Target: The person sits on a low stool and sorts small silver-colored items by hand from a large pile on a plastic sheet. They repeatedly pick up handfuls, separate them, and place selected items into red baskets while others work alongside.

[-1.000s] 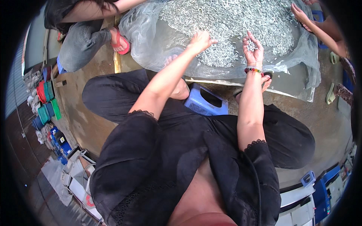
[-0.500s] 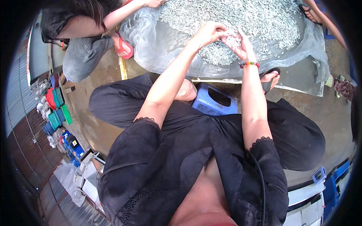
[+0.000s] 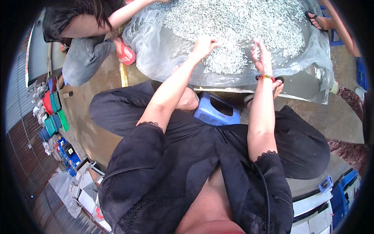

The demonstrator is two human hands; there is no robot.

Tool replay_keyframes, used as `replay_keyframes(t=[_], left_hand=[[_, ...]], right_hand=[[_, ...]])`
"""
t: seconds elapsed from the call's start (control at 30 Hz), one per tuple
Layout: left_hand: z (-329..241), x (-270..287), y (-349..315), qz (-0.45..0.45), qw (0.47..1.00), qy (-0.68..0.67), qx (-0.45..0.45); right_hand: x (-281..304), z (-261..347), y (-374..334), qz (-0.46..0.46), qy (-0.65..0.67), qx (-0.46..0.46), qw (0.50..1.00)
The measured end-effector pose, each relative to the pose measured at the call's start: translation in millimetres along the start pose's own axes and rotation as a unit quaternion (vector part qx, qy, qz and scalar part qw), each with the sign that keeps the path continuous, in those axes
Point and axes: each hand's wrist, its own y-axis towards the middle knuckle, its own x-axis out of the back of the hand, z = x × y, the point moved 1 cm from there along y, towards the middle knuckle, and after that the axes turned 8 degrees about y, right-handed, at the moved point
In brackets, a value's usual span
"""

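A wide heap of small silvery-white slivers (image 3: 233, 23), perhaps tiny fish, lies on a sheet of fine translucent netting (image 3: 146, 46). My left hand (image 3: 204, 46) hovers at the heap's near left side with thumb and fingertips pinched together; whatever they hold is too small to name. Between my hands is a smaller pile of the same slivers (image 3: 225, 61) on the near edge of the net. My right hand (image 3: 262, 59), with a beaded bracelet (image 3: 265, 77) at its wrist, is to the right of that pile. Its fingers are bent but apart, and no handful shows in it.
Between my knees stands a blue plastic stool (image 3: 216, 111). At the left a person in grey jeans (image 3: 83, 58) reaches over the heap. Another person's sandalled foot (image 3: 317, 21) is at the far right. Coloured plastic baskets (image 3: 54, 103) are stacked along the left wall.
My hands, close together before, have moved apart. The white slivers in my right palm no longer show there. My right hand has come slightly nearer and to the right.
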Motion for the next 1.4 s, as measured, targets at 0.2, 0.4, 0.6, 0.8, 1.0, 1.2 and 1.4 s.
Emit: replay_keyframes(t=[0.2, 0.4, 0.6, 0.8, 1.0, 1.2, 1.4], left_hand=[[12, 44, 26, 0.06, 0.825, -0.544, 0.138], [13, 3, 36, -0.074, 0.997, 0.026, 0.011], [5, -47, 27, -0.012, 0.991, 0.072, -0.113], [-3, 4, 26, 0.141, 0.986, -0.081, 0.039], [-13, 37, 21, 0.193, 0.937, -0.271, 0.103], [-15, 43, 15, 0.176, 0.708, -0.679, 0.084], [-16, 41, 16, 0.145, 0.769, -0.608, 0.134]], right_hand=[[-51, -19, 38, 0.038, -0.281, 0.076, 0.956], [-69, -50, 65, 0.021, -0.753, 0.333, 0.567], [-12, -68, 44, 0.074, -0.778, 0.259, 0.568], [1, -17, 32, 0.013, -0.541, 0.092, 0.836], [-14, 4, 26, 0.021, -0.648, 0.131, 0.75], [-32, -4, 12, 0.072, -0.339, -0.06, 0.936], [-5, -11, 20, 0.027, -0.489, -0.023, 0.872]])
